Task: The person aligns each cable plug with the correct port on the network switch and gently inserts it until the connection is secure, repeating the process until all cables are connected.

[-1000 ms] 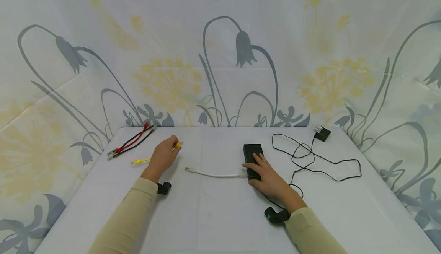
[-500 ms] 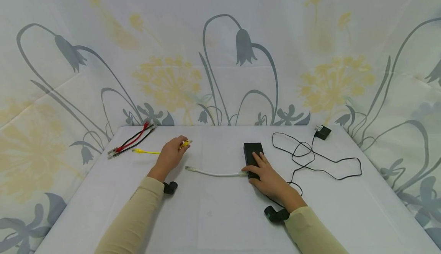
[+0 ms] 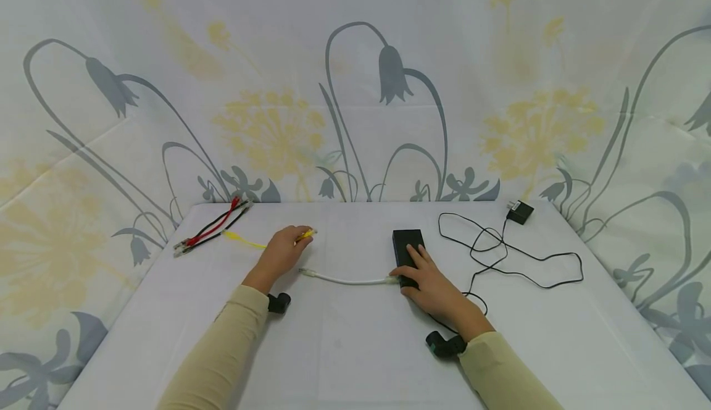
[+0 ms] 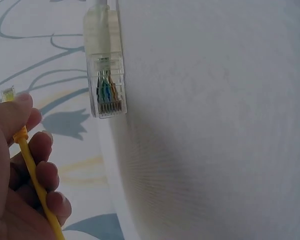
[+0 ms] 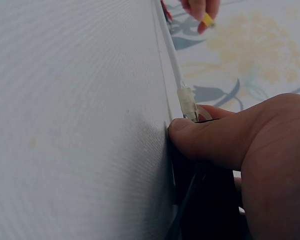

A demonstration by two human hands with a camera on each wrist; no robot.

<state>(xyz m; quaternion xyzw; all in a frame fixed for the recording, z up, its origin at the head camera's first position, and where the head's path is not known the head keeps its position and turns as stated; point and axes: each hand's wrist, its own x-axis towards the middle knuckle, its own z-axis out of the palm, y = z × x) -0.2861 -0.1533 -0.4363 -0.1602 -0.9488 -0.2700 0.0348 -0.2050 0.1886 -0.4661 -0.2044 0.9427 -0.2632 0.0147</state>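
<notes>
My left hand [image 3: 282,252] pinches a yellow Ethernet cable [image 3: 244,240] just behind one plug. In the left wrist view its clear plug [image 4: 8,94] sticks out past the thumb, and the cord runs down across the curled fingers. My right hand [image 3: 432,285] holds a black network switch [image 3: 407,241] on the table, with fingers over its top and the thumb at its near end. A short white Ethernet cable [image 3: 347,283] runs from the switch's left side, where its plug [image 5: 188,102] sits. Its loose plug [image 4: 107,87] lies near my left hand.
Black and red Ethernet cables [image 3: 213,228] lie at the table's back left. A black power adapter [image 3: 519,212] sits at the back right, its thin cord [image 3: 547,288] looping across the table towards the switch. A flower-patterned cloth [image 3: 355,120] hangs behind.
My left hand has moved right with the yellow cable, towards the loose end of the white cable, and the cable's far end trails after it. The right hand and the switch have stayed put.
</notes>
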